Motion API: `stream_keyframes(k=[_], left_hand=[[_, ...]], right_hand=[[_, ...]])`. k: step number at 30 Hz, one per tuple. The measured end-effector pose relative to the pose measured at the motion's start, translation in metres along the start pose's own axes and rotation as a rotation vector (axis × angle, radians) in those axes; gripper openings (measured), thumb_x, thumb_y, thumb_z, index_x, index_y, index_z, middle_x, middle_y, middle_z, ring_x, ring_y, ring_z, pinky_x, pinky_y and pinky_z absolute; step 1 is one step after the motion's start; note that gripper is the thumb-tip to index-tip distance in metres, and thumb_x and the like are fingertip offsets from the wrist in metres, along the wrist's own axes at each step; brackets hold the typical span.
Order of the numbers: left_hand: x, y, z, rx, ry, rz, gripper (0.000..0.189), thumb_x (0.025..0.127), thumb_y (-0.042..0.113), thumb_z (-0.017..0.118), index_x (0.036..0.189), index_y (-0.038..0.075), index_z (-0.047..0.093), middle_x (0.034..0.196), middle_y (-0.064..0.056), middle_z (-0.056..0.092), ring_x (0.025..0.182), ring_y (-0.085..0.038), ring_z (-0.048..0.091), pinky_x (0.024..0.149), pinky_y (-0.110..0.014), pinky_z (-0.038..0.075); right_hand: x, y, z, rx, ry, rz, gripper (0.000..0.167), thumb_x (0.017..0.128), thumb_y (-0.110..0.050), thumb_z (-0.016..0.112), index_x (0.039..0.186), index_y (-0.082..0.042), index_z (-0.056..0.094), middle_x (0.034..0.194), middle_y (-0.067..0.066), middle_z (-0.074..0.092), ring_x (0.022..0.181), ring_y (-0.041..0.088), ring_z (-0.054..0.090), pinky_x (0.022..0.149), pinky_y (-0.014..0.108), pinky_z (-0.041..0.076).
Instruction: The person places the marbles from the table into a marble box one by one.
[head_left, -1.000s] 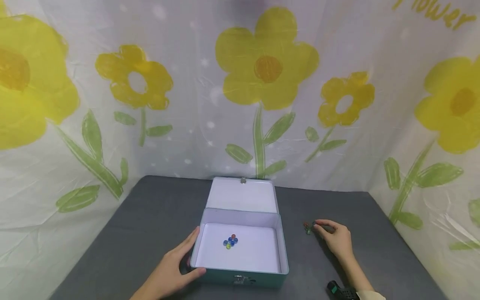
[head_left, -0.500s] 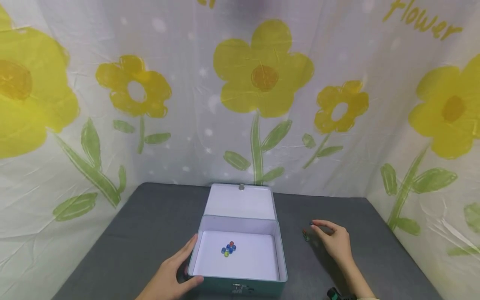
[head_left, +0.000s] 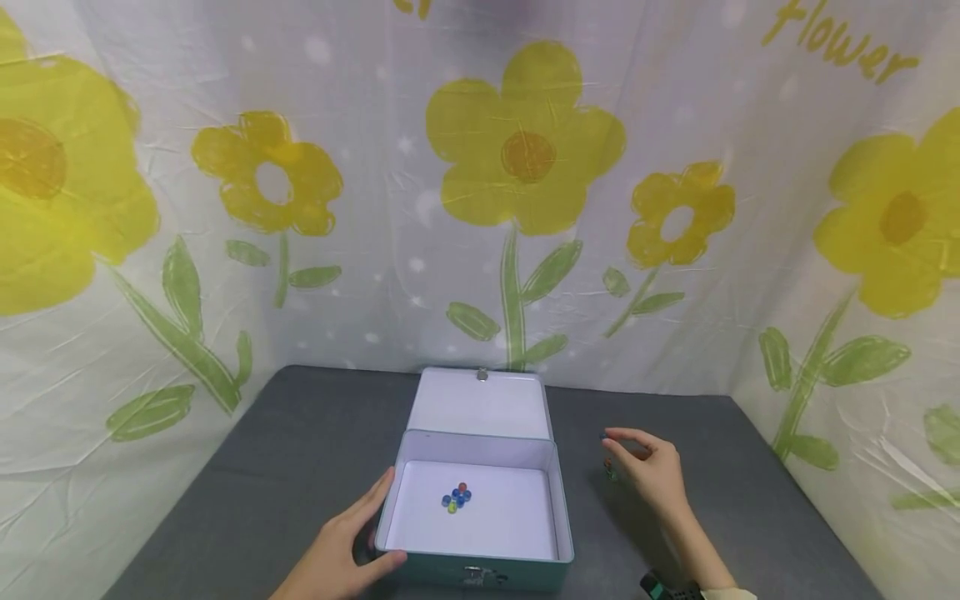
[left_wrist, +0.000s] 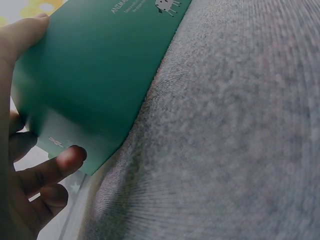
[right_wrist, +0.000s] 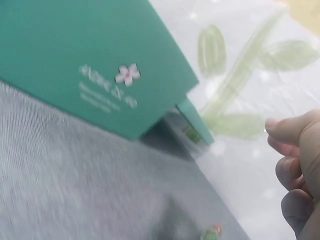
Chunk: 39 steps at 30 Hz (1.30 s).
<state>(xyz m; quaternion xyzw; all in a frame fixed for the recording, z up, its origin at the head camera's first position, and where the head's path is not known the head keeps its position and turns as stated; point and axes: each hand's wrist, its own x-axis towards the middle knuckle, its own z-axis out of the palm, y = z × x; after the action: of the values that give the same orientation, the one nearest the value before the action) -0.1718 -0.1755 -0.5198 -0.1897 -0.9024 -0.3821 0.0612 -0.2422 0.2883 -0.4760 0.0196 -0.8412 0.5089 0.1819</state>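
A green metal box [head_left: 480, 573] with a white inside stands on the table, its lid [head_left: 480, 406] tipped back. Several blue marbles [head_left: 447, 501], a red one [head_left: 462, 487] and a yellow one [head_left: 452, 507] lie clustered on its floor. My left hand [head_left: 337, 546] rests against the box's front left corner, thumb at the front rim, fingers along the left side. To the right of the box, my right hand [head_left: 652, 475] pinches a small blue marble [head_left: 602, 436] between thumb and forefinger, raised above the table. A few red and green marbles [head_left: 609, 469] lie below that hand, partly hidden.
The dark grey tabletop [head_left: 300, 467] extends on both sides of the box. A white curtain [head_left: 375, 250] printed with yellow flowers surrounds its back and sides. A black device [head_left: 667, 587] is worn at the right wrist.
My right hand has lifted the blue marble off the table beside the other marbles and moved it left toward the box. The left hand keeps its place on the box; the head view tilted slightly up.
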Motion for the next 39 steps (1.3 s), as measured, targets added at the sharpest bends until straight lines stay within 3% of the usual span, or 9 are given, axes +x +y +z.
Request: stream_keyframes(k=[3,6,10,12,15,19,25,33,39], left_hand=[[0.0,0.001,-0.001,-0.017,-0.011,-0.015,0.098,0.089,0.049,0.084,0.168,0.021,0.033,0.17,-0.002,0.036,0.15,-0.035,0.043,0.109,-0.061,0.05],[0.0,0.002,-0.001,-0.021,-0.015,-0.02,0.098,0.089,0.049,0.084,0.168,0.019,0.034,0.17,-0.001,0.035,0.15,-0.035,0.042,0.109,-0.061,0.05],[0.0,0.002,-0.002,-0.024,-0.017,-0.023,0.098,0.089,0.049,0.084,0.168,0.02,0.033,0.17,-0.002,0.035,0.15,-0.035,0.043,0.109,-0.061,0.05],[0.0,0.002,-0.003,-0.027,-0.022,-0.027,0.098,0.089,0.049,0.084,0.168,0.02,0.033,0.17,-0.002,0.035,0.15,-0.035,0.042,0.109,-0.062,0.049],[0.001,0.002,-0.004,-0.035,-0.03,-0.035,0.098,0.09,0.05,0.084,0.168,0.021,0.033,0.17,-0.003,0.035,0.151,-0.035,0.041,0.11,-0.064,0.048],[0.001,0.002,-0.004,-0.036,-0.027,-0.035,0.098,0.09,0.05,0.083,0.168,0.022,0.033,0.17,-0.002,0.035,0.151,-0.035,0.041,0.11,-0.064,0.048],[0.0,0.002,-0.001,0.007,0.008,0.013,0.097,0.088,0.047,0.086,0.167,0.017,0.037,0.168,-0.003,0.039,0.147,-0.037,0.047,0.106,-0.056,0.054],[0.003,0.002,-0.002,-0.016,-0.024,-0.019,0.097,0.09,0.048,0.084,0.167,0.015,0.035,0.17,-0.001,0.035,0.149,-0.035,0.045,0.108,-0.059,0.051],[0.0,0.001,0.0,0.004,0.002,0.005,0.096,0.088,0.047,0.085,0.166,0.014,0.038,0.168,-0.003,0.038,0.147,-0.035,0.047,0.107,-0.056,0.053]], right_hand=[[0.0,-0.008,0.008,0.032,-0.027,-0.018,0.023,0.096,-0.016,0.081,0.115,-0.004,0.081,0.095,0.024,0.078,0.039,0.004,0.035,0.038,0.022,0.027],[0.001,-0.014,0.016,0.055,-0.04,-0.026,0.023,0.095,-0.016,0.082,0.114,-0.004,0.081,0.082,0.015,0.076,0.04,0.002,0.034,0.038,0.022,0.027],[0.003,-0.021,0.027,0.081,-0.053,-0.033,0.021,0.094,-0.016,0.083,0.112,-0.006,0.082,0.06,0.0,0.056,0.042,-0.002,0.025,0.04,0.02,0.026],[0.003,-0.023,0.033,0.092,-0.061,-0.045,0.02,0.093,-0.016,0.084,0.111,-0.007,0.082,0.061,0.0,0.056,0.042,-0.002,0.025,0.04,0.02,0.025],[0.004,-0.028,0.041,0.105,-0.067,-0.077,0.018,0.093,-0.015,0.084,0.109,-0.007,0.083,0.082,0.007,0.075,0.042,-0.002,0.026,0.041,0.02,0.026],[0.003,-0.034,0.05,0.118,-0.084,-0.103,0.018,0.093,-0.015,0.084,0.109,-0.006,0.083,0.101,0.012,0.08,0.042,-0.001,0.026,0.041,0.02,0.026],[0.001,-0.041,0.063,0.138,-0.115,-0.129,0.013,0.093,-0.014,0.083,0.106,-0.011,0.084,0.101,0.01,0.08,0.041,-0.003,0.027,0.04,0.019,0.027],[0.003,-0.054,0.075,0.161,-0.167,-0.168,0.013,0.094,-0.015,0.083,0.106,-0.012,0.084,0.103,0.01,0.081,0.042,-0.003,0.026,0.041,0.018,0.026],[0.002,-0.063,0.086,0.168,-0.218,-0.187,0.013,0.094,-0.014,0.082,0.107,-0.011,0.083,0.1,0.012,0.08,0.041,-0.003,0.027,0.04,0.019,0.026]])
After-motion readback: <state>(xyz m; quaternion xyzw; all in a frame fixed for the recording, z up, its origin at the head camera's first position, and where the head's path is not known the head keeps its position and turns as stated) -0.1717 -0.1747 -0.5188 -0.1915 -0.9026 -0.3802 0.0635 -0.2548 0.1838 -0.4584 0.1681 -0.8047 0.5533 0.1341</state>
